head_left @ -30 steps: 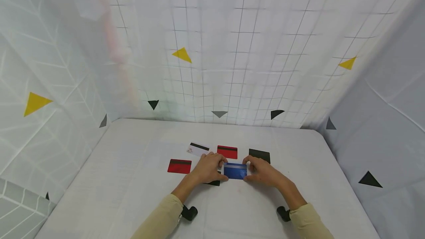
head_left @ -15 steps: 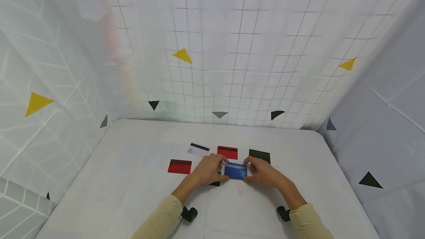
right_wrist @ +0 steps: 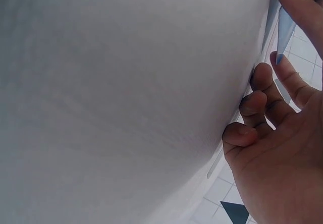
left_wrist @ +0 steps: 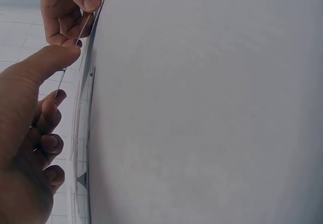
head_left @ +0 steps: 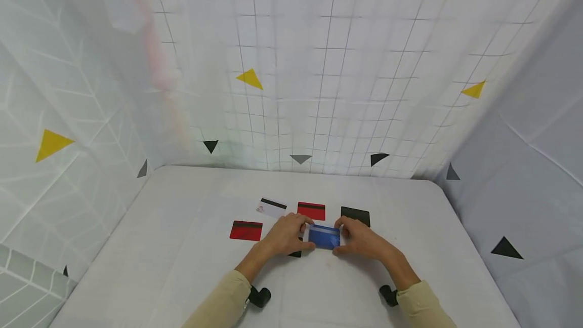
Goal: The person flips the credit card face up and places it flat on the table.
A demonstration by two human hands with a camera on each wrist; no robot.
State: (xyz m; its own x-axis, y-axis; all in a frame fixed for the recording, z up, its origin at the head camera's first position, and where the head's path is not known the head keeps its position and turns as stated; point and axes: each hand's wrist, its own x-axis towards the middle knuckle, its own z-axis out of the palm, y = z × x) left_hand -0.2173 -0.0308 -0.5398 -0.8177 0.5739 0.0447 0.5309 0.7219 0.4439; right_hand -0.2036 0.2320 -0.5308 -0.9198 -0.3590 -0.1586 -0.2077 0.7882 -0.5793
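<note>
Between both hands is a blue card (head_left: pixel 324 237) with a pale stripe along its upper part. My left hand (head_left: pixel 284 235) pinches its left end, thumb at the near edge and index finger at the far edge. The right hand (head_left: pixel 362 237) grips the opposite end in the same way. Seen from the left wrist, the card (left_wrist: pixel 85 27) is a thin edge-on line held off the white surface. The right wrist view catches a pale face of it with a blue corner. A dark card (head_left: pixel 296 254) lies partly hidden beneath my left hand.
Other cards lie flat on the white table (head_left: pixel 182 267): a red card (head_left: pixel 246 230) at left, a white card (head_left: pixel 272 207) with a black stripe, another red card (head_left: pixel 311 211) behind the hands, and a black card (head_left: pixel 355 215) beyond my right hand. White sheets enclose the table.
The blue card has tilted slightly, its right end coming nearer. My left hand covers more of the dark card than a second ago. The grip of both hands is the same.
</note>
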